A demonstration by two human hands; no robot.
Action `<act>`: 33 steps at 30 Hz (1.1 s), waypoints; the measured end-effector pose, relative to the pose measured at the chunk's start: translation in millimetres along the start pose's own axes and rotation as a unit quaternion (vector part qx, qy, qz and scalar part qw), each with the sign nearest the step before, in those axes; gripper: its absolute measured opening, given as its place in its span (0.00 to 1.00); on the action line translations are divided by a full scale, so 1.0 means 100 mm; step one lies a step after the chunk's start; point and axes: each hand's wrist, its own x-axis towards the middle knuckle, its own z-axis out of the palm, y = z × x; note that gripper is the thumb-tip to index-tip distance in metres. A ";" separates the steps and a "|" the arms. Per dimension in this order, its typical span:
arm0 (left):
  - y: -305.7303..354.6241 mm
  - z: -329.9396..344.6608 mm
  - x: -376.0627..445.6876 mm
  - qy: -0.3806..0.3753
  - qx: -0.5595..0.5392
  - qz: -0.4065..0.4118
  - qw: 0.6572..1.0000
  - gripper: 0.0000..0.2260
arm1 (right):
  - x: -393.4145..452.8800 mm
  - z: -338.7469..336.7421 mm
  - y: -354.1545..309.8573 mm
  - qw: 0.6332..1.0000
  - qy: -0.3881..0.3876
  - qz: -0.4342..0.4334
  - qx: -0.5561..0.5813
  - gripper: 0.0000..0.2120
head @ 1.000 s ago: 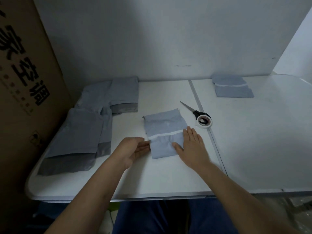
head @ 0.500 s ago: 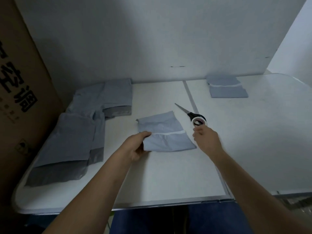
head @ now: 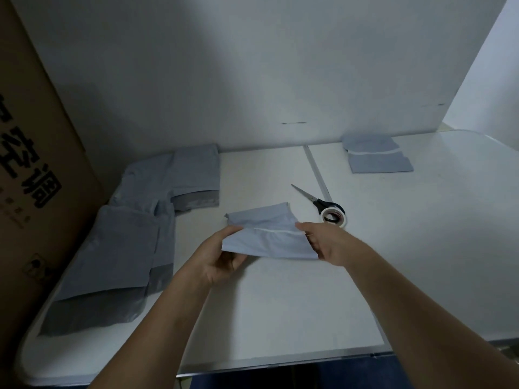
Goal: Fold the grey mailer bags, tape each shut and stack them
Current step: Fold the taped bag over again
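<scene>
A folded grey mailer bag with a white strip across its middle is lifted off the white table. My left hand grips its left edge and my right hand grips its right edge. Just behind my right hand lies a roll of tape, with black-handled scissors beside it. Unfolded grey mailer bags lie overlapping along the table's left side. A stack of folded bags sits at the back right.
A large brown cardboard box with black print stands against the table's left edge. A white wall closes the back. A seam runs down the table's middle.
My right hand came back from the tape roll and took the bag's right edge. Both hands have lifted the folded bag off the table.
</scene>
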 end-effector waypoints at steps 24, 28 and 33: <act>0.14 2.12 0.92 -0.127 0.185 0.081 0.971 0.03 | 0.24 -1.73 -1.11 0.907 0.037 -0.214 0.360 0.14; 0.23 2.75 1.50 -0.145 0.189 0.101 0.966 0.01 | 0.61 -2.19 -1.44 0.879 0.030 -0.243 0.410 0.12; 0.35 3.39 2.06 -0.184 0.170 0.146 0.957 0.09 | 1.07 -2.61 -1.81 0.862 0.071 -0.258 0.432 0.08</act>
